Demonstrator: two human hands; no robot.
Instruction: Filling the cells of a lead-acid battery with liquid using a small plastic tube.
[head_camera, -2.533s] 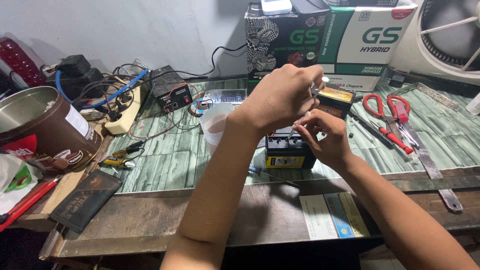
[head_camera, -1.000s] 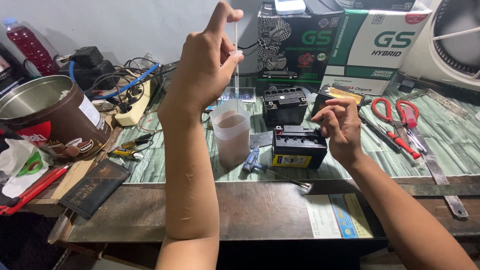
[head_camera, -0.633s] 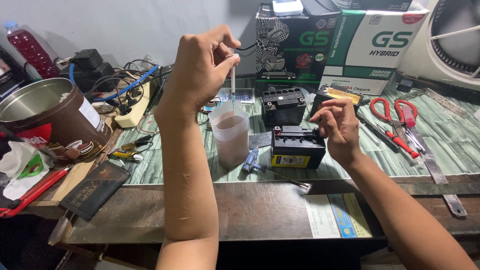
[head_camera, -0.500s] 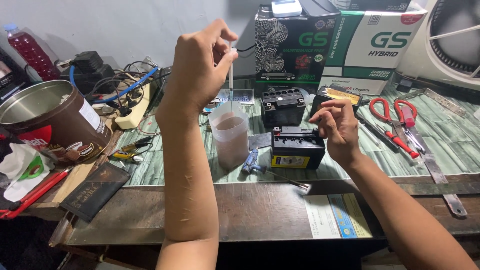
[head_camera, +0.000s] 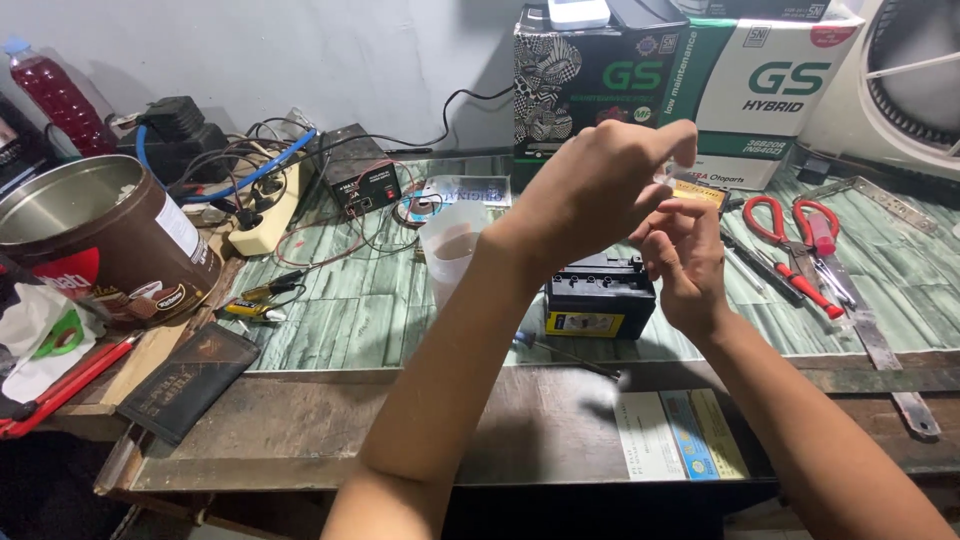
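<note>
1. Now both hands are up over the small black battery (head_camera: 598, 296), which sits on the green bench top (head_camera: 330, 300) just right of the clear plastic cup (head_camera: 452, 250).
2. L hand (head_camera: 590, 185) is curled, fingertips pinched on sth small & pale; can't make out what.
3. R hand (head_camera: 685, 255) is half-closed, fingers meeting the left's at that same small piece. Can't tell if it grips it too.
4. Step, my read: mid-handling of a small fitting above the battery, w/ the cup of brownish liquid close by.
5. Next move likely needs a steady two-hand lowering toward the battery top, clear of the cup.
6. Red-handled scissors (head_camera: 790, 235) lie well off to the right, untouched.
</note>
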